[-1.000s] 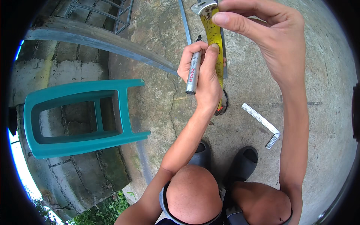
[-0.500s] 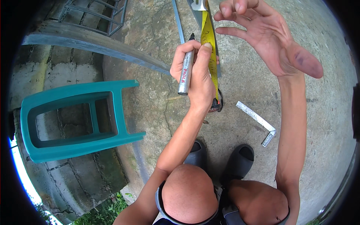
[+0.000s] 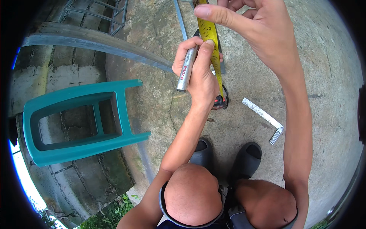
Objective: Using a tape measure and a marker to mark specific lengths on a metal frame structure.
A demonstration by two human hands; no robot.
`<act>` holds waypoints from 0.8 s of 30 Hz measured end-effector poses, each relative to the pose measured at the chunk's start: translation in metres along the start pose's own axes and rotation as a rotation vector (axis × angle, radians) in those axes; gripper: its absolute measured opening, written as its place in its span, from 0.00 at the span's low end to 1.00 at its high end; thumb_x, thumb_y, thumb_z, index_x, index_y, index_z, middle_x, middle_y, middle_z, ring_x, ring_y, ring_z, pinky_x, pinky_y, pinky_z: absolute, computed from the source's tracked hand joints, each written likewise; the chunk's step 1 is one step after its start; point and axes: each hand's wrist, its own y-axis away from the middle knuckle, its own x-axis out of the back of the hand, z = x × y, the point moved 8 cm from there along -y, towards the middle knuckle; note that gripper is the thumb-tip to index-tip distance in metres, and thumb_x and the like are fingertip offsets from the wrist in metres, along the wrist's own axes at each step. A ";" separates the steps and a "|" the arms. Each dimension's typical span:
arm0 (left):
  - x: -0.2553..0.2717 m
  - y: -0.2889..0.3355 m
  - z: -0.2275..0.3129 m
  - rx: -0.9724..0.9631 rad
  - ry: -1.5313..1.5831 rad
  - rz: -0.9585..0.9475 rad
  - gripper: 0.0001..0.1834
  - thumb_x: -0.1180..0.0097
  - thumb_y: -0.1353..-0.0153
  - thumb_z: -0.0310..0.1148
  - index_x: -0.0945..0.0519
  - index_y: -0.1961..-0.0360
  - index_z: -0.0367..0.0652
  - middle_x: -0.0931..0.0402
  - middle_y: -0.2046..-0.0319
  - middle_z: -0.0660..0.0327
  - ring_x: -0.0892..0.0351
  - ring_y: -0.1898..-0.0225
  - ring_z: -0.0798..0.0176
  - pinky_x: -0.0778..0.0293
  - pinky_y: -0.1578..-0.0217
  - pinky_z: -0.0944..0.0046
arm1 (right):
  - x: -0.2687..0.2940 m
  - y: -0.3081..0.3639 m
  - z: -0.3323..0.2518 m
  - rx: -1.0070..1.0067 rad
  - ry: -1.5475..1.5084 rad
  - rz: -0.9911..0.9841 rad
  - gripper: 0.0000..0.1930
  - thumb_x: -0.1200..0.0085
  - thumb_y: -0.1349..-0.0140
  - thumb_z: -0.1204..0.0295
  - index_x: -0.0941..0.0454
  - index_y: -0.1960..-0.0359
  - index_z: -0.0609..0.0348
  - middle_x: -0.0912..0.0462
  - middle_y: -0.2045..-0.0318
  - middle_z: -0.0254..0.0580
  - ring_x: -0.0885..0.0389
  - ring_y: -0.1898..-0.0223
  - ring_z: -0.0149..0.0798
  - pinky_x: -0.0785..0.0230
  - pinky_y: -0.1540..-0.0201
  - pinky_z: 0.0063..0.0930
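My left hand (image 3: 204,78) is closed round a silver marker (image 3: 186,72) with a black tip, and its thumb presses on the yellow tape measure blade (image 3: 210,33). Down past my wrist, the blade runs to the dark tape measure case (image 3: 220,103), partly hidden behind the hand. At the top edge, my right hand (image 3: 267,34) has its thumb laid over the far end of the blade, fingers curled behind it. The blade's tip is hard to make out there. Behind the blade, a grey metal bar (image 3: 223,66) is mostly covered.
A white metal try square (image 3: 263,114) lies on the concrete floor right of the case. A teal plastic stool (image 3: 126,114) rests on its side at left. A long grey beam (image 3: 103,47), a thin metal bar (image 3: 180,21) and a metal grille (image 3: 97,13) are at upper left.
My right hand has come left and up, from spread fingers beside the blade to thumb and fingers at its far end. My left hand stays on the marker and blade.
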 end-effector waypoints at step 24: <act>-0.002 -0.009 -0.007 0.047 -0.011 0.000 0.03 0.43 0.40 0.23 0.25 0.66 0.37 0.25 0.77 0.63 0.24 0.80 0.70 0.28 0.79 0.72 | -0.022 -0.003 -0.040 0.354 0.481 0.243 0.06 0.33 0.51 0.80 0.19 0.75 0.64 0.18 0.81 0.38 0.19 0.80 0.26 0.28 0.80 0.16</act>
